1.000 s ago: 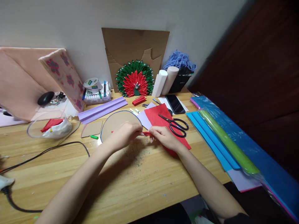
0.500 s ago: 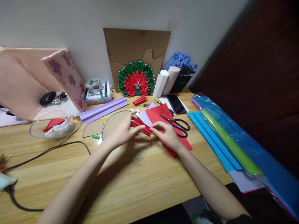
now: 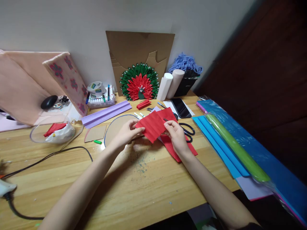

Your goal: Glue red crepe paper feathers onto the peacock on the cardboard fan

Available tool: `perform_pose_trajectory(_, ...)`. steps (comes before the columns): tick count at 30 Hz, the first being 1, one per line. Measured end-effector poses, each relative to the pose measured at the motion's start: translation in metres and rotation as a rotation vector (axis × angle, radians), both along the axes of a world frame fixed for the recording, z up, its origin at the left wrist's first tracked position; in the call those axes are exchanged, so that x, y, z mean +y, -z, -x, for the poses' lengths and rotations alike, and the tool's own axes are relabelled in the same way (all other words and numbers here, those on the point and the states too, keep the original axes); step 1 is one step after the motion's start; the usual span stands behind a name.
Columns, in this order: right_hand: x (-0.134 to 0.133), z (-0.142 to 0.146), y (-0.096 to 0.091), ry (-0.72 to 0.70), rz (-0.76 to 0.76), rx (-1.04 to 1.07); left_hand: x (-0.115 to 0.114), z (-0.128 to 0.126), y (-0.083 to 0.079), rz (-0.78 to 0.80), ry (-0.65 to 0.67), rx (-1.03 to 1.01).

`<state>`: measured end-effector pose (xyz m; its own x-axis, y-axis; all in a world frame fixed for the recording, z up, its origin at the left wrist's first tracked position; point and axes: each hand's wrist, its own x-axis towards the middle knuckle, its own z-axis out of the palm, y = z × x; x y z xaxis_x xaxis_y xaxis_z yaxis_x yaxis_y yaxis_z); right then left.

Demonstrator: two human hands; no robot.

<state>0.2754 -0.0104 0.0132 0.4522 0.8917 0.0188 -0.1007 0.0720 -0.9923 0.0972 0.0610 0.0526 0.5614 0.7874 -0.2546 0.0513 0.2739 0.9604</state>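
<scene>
Holding a red paper piece (image 3: 151,127) above the table (image 3: 148,188), stretching it from hand to hand in front of the body. Pinching its left corner with the left hand (image 3: 129,134), with thumb on top; gripping its right edge with the right hand (image 3: 174,133). Occupying both hands, releasing neither. Sitting directly between the two, about equally near to each, so favouring neither arm. Lying slantwise to the table's near edge, tilting a corner down toward the body; probably running longest from hand to hand, but judging that loosely, with fingers covering both ends.

Overlapping a larger red sheet (image 3: 179,151), resting on the table below and to the right, partly under the right hand. Having scissors (image 3: 188,133) on that sheet, just beside the right hand, hiding most of the blades behind the fingers and pointing black handles rightward: crowding that side most. Showing a sliver of lilac paper (image 3: 156,109) just beyond the piece.

On the left, reaching partly over a blue-edged cardboard disc (image 3: 116,126); not telling whether touching it. Having white pens (image 3: 137,115) just past the left fingers, a green cap (image 3: 97,141) left of the disc. Farther back, seeing a lilac folded strip (image 3: 106,114), a red roll (image 3: 144,104) and a phone (image 3: 181,108), all lying apart from both hands.
</scene>
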Motion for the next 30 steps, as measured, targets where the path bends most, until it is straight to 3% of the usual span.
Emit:
perform_pose_trajectory(5,0.003,-0.002,0.0,0.031,0.008,0.223,0.002,0.002,-0.001,-0.078,-0.009,0.146)
perform_pose_trajectory(9,0.003,0.0,-0.003,-0.023,-0.017,0.302,0.002,-0.003,0.01,0.056,-0.084,0.032)
perform_pose_trajectory(12,0.0,0.004,-0.004,-0.108,-0.012,0.322,-0.006,-0.01,0.015,0.185,-0.009,-0.096)
perform_pose_trajectory(14,-0.001,0.007,-0.004,-0.166,0.006,0.316,-0.013,-0.014,0.016,0.192,0.059,-0.171)
perform_pose_trajectory(17,-0.002,0.009,-0.004,-0.206,0.01,0.317,-0.019,-0.015,0.016,0.135,0.062,-0.181)
perform_pose_trajectory(30,0.0,-0.001,-0.001,0.008,-0.028,0.265,-0.006,-0.005,0.013,-0.003,0.029,-0.01)
